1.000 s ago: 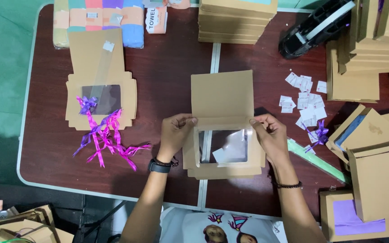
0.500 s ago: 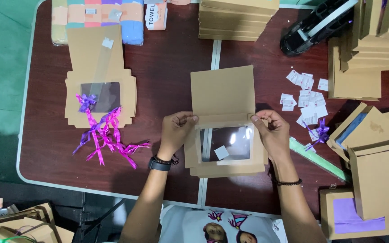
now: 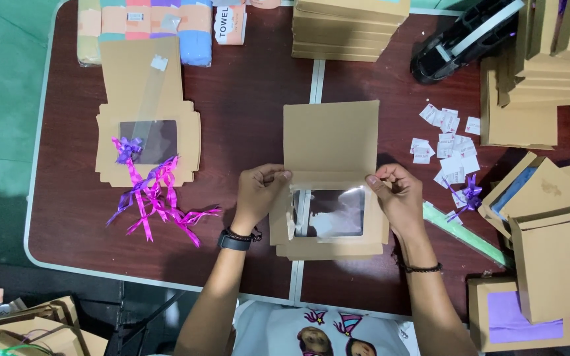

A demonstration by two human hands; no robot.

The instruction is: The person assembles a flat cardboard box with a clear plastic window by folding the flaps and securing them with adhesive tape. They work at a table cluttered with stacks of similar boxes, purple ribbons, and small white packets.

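Note:
A flat unfolded brown cardboard box (image 3: 330, 142) with a clear plastic window (image 3: 331, 212) lies in the middle of the dark brown table (image 3: 245, 118). My left hand (image 3: 258, 191) pinches its left edge at the fold line. My right hand (image 3: 400, 198) pinches the right edge at the same height. Between both hands a strip of clear film stretches over the window's top. A small white sticker shows at the window's left side.
A second flat windowed box (image 3: 143, 118) with purple and pink ribbons (image 3: 150, 194) lies at the left. Box stacks (image 3: 351, 26) stand at the back and right, beside a black tape dispenser (image 3: 460, 39), white stickers (image 3: 446, 142), rolled towels (image 3: 146, 26) and folded boxes (image 3: 552, 250).
Both hands have shifted slightly up along the box's edges to the fold line. The white sticker seen inside the window earlier now sits at its left side.

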